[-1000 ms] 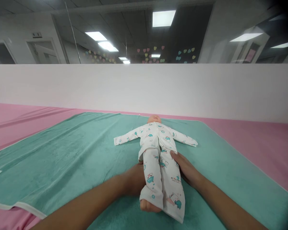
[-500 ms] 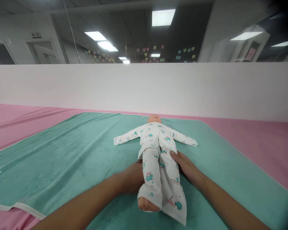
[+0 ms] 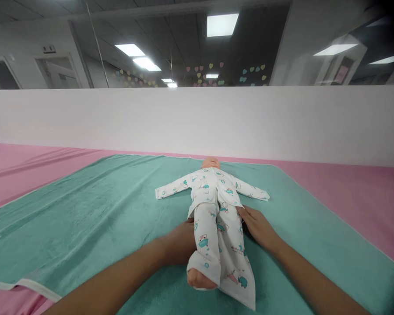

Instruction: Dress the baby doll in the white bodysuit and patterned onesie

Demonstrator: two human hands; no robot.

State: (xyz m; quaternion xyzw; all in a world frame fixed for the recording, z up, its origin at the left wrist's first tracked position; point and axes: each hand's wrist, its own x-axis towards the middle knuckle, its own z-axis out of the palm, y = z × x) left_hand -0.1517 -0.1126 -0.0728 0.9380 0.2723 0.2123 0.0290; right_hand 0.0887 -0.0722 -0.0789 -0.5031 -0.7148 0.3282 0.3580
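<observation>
A baby doll point(image 3: 211, 162) lies on its back, head away from me, dressed in a white printed pajama top point(image 3: 205, 183) and matching pajama pants point(image 3: 207, 221). Its arms are spread, the sleeves covering its hands. One foot point(image 3: 200, 279) shows at the left pant leg's end; the right pant leg lies flat, with no foot visible. My left hand point(image 3: 181, 243) is beside and partly under the left pant leg, its fingers hidden. At the doll's right-side hip, my right hand point(image 3: 258, 225) pinches the pants' edge just below the top's hem, thumb uppermost.
Beneath the doll spreads a teal blanket point(image 3: 101, 210) with white edging, wrinkled on the left. It lies over a pink covering point(image 3: 354, 192). A low white wall point(image 3: 151, 118) stands behind, with a window or mirror point(image 3: 184, 43) above it.
My right thumb has shifted slightly right, from the front of the pants to their edge by the top's hem. My left hand and the doll have stayed nearly still.
</observation>
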